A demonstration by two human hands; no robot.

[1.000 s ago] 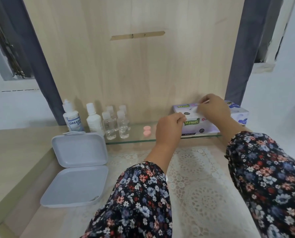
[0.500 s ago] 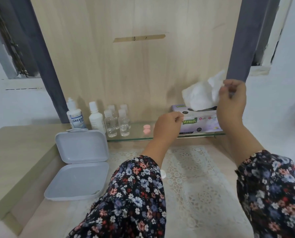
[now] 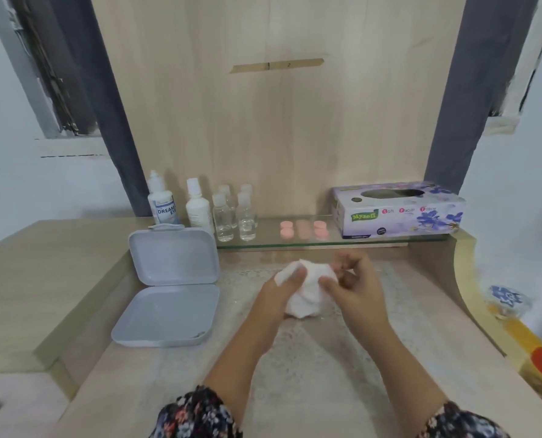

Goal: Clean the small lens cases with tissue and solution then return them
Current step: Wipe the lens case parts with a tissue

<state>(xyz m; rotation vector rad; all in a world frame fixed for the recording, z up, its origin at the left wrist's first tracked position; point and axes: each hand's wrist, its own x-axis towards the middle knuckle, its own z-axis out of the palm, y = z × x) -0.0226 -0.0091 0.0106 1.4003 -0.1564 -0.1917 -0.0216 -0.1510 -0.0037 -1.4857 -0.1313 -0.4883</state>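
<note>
Open grey box (image 3: 168, 289) on lace mat (image 3: 310, 358), curtains (image 3: 472, 90) behind

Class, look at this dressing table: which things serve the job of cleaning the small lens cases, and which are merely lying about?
For the job:
tissue, held by left hand and right hand
pink lens cases
solution bottles
tissue box

Lying about:
open grey case
small clear bottles
lace mat

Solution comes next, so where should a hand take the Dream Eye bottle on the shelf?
Grip the Dream Eye bottle round its labelled body, coming from the front left. It stands upright at the row's left end, open on that side; the white bottle crowds its right, and the narrow cap offers less to hold.
</note>
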